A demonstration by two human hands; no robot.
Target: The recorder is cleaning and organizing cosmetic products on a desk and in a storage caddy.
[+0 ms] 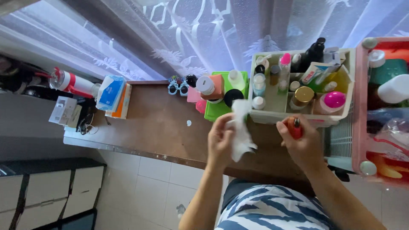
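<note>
Over a brown counter, the left hand pinches a crumpled white tissue while the right hand closes around a small red bottle, just before a cream organiser crowded with bottles, a blue-and-white tissue pack lying well to the left.

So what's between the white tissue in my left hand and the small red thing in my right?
Nothing: in the head view only bare brown tabletop shows between the tissue and the red thing.
</note>
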